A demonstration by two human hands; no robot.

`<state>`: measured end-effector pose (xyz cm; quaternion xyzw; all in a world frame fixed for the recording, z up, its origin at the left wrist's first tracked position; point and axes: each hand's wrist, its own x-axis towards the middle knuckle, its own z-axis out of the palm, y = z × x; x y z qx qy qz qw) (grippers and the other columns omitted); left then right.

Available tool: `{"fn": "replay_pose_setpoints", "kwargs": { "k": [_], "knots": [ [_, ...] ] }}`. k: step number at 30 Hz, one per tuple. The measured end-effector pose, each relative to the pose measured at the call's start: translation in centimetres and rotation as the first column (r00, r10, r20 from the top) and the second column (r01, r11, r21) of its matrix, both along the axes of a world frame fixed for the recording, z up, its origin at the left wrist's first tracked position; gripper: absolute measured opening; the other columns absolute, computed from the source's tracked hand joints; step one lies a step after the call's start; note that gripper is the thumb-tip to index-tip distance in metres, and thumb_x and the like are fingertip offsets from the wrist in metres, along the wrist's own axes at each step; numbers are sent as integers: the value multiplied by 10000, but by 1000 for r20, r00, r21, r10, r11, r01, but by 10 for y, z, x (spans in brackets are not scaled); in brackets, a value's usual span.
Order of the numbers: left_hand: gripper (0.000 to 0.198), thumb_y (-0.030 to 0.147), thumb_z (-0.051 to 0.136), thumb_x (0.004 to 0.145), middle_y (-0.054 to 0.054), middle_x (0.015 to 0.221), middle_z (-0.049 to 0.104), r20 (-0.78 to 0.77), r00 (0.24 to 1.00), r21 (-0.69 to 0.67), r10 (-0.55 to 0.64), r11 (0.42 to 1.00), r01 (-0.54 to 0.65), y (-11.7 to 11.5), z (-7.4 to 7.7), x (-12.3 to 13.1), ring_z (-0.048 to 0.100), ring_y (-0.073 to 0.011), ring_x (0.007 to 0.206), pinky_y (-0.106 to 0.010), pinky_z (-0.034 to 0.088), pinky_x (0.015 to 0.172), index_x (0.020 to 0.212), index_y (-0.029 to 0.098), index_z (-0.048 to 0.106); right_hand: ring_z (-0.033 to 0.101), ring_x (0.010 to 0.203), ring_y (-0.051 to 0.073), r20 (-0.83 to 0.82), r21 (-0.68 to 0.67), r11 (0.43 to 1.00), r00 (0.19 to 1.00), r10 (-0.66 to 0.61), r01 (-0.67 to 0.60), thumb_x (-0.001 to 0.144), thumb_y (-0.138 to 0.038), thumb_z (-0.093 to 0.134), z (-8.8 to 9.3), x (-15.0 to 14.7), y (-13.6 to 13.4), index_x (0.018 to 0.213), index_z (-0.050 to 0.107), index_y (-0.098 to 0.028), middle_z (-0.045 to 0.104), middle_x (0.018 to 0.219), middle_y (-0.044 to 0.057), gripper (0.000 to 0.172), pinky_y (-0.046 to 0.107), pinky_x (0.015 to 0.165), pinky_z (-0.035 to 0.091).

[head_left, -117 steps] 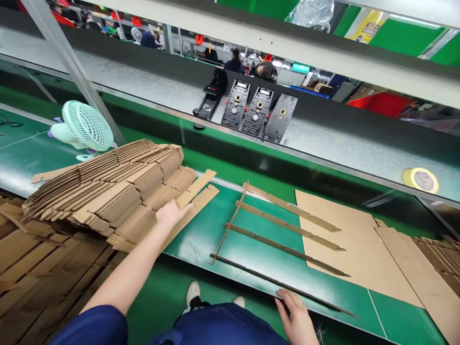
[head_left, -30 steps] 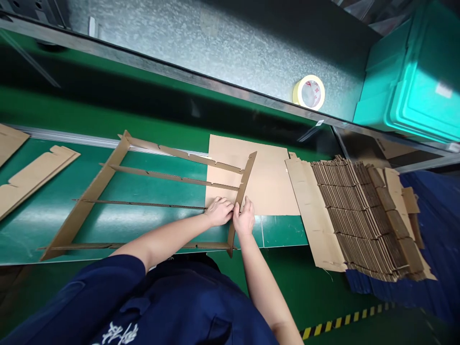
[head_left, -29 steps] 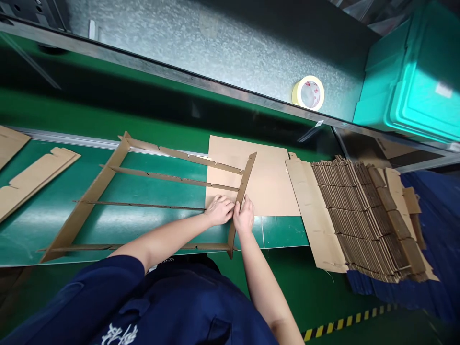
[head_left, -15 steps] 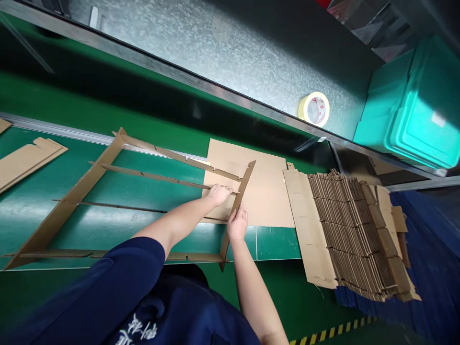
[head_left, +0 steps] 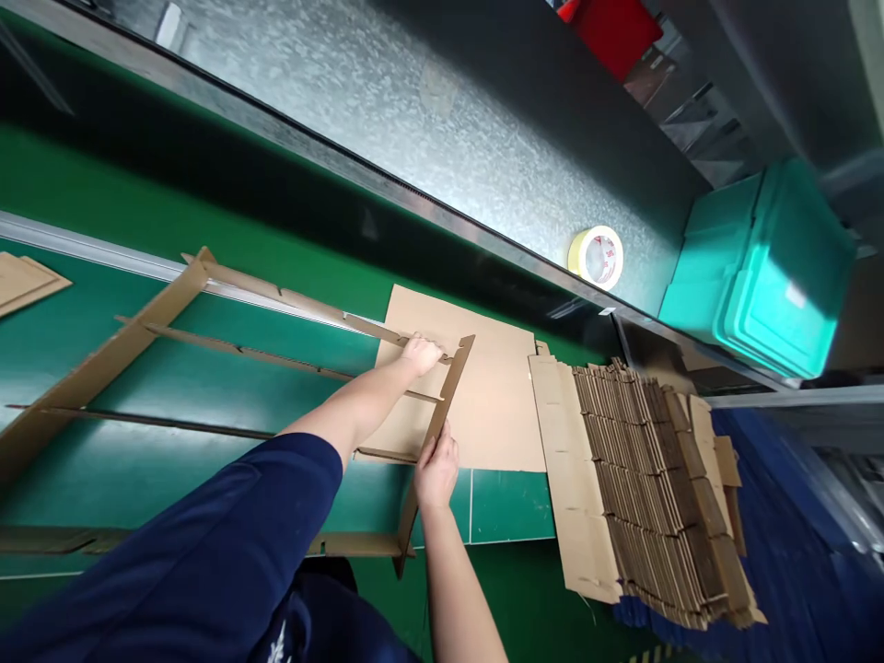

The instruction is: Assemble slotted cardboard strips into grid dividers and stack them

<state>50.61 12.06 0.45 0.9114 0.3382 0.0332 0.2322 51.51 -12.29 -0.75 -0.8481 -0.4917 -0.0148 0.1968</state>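
Observation:
Several long slotted cardboard strips lie on edge, joined to a cross strip at the left and a shorter cross strip at the right. My left hand is closed over the right end of the farthest long strip, close to the right cross strip. With fingers on one side and thumb on the other, my right hand grips the right cross strip near its middle. Partly beneath this end lies a flat cardboard sheet. My left forearm hides parts of the nearer long strips.
A stack of folded slotted cardboard partitions stands at the right. On the metal shelf are a tape roll and a teal lidded bin. More cardboard pieces lie at the left on the green table.
My left hand has moved from the second long strip to the farthest one. My right hand stays on the right cross strip. The camera view has shifted.

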Motion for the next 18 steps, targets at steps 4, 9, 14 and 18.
{"fn": "replay_pose_setpoints", "kwargs": {
  "k": [4,9,14,18],
  "knots": [
    [252,58,502,779,-125,956,700,2,999,15,38,999,-38,20,-6,8,622,-220,908,-409,309,906,952,175,643,575,948,289,16,-39,999,999,32,-32,976,-300,235,-3,3,0,1380,415,-108,631,1034,177,481,447,821,488],
    [226,100,557,769,-110,918,704,25,999,31,23,999,-24,27,-6,8,620,-211,906,-382,331,899,961,176,648,588,942,283,7,-30,999,999,38,-37,978,-310,252,-7,7,1,1396,404,-124,637,1053,171,482,447,825,499],
    [229,73,534,776,-104,928,687,93,995,43,32,998,-36,24,-3,4,597,-229,982,-407,336,928,949,175,644,601,983,263,-6,8,998,998,62,-62,981,-313,261,-11,11,1,1394,402,-98,645,1070,172,487,419,841,508],
    [281,127,433,858,-104,1179,606,204,979,99,11,995,-32,5,1,-10,462,-232,1199,-424,289,1017,1056,205,616,603,1039,240,-14,21,997,997,73,-73,983,-303,260,-14,14,2,1384,409,-81,632,1140,179,482,388,874,508]
  ]
}}
